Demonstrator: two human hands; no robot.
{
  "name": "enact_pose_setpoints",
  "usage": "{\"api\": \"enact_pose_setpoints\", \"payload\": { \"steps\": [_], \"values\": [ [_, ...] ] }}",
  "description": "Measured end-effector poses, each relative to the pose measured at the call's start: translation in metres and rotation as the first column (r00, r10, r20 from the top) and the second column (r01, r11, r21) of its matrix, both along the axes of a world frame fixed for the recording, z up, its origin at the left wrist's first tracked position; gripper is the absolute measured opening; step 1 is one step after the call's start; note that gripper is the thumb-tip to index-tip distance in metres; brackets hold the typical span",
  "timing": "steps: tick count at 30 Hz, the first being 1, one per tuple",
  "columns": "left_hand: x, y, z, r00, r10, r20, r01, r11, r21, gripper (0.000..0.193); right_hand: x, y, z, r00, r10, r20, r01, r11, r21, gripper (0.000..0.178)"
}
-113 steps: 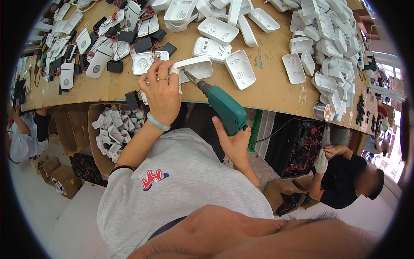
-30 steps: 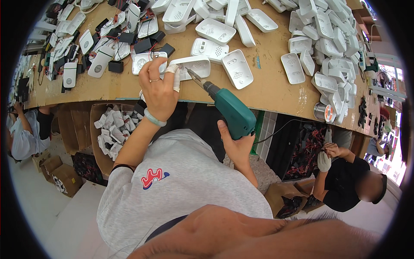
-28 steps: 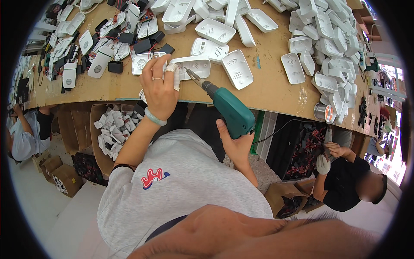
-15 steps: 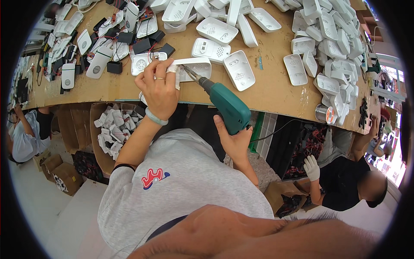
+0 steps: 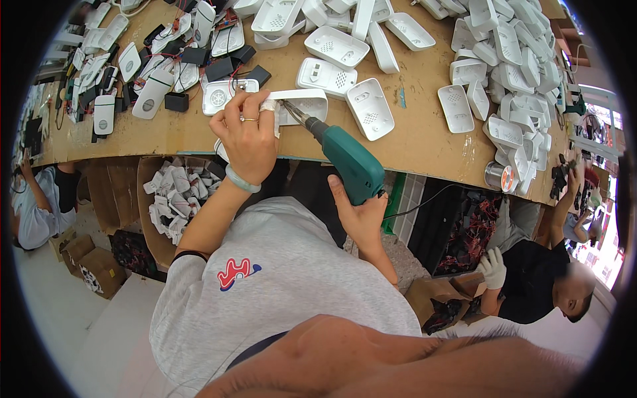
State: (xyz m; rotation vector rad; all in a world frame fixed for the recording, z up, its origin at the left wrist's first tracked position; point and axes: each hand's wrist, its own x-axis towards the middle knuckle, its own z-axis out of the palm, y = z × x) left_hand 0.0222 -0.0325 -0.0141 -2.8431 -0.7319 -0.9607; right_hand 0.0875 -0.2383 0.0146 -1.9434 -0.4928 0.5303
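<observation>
My left hand [image 5: 247,139], with a ring and a white-wrapped fingertip, is closed on a white plastic housing [image 5: 309,106] at the table's front edge. Its thumb and the gripped part of the housing are hidden. In my right hand [image 5: 362,224] is a green, corded soldering gun [image 5: 354,162], held by its grip. The gun's metal tip points up and left into the housing, close to my left fingertips. Whether it touches anything inside cannot be made out. Just left of the housing, a round-grilled white cover [image 5: 215,99] lies partly behind my hand.
Wired white units and black blocks [image 5: 176,102] crowd the left. Empty white shells [image 5: 369,109] lie ahead, with a tall heap [image 5: 507,43] at the right. A solder spool [image 5: 499,176] stands near the edge. A gloved co-worker [image 5: 531,278] sits at right; a carton of white parts [image 5: 174,202] is below.
My hands, the housing and the soldering gun stay almost where they were. At the right, the co-worker's gloved hand has shifted slightly right and down, and the other arm has risen.
</observation>
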Motion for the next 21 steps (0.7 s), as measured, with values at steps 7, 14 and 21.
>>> {"api": "enact_pose_setpoints", "payload": {
  "steps": [7,14,21],
  "values": [
    [0.001,0.000,-0.002,1.000,-0.002,0.010,0.002,1.000,0.024,0.010,-0.002,0.002,0.003,0.999,0.023,0.047,-0.024,1.000,0.005,0.033],
    [0.000,-0.001,-0.002,1.000,0.003,0.000,-0.003,0.999,0.038,0.010,-0.007,0.000,-0.004,0.997,0.000,0.081,-0.007,0.996,0.087,0.029],
    [-0.001,-0.001,-0.001,1.000,0.010,-0.021,-0.010,0.999,0.033,0.010,-0.009,-0.003,-0.006,0.997,-0.023,0.080,0.015,0.994,0.105,0.029]
  ]
}}
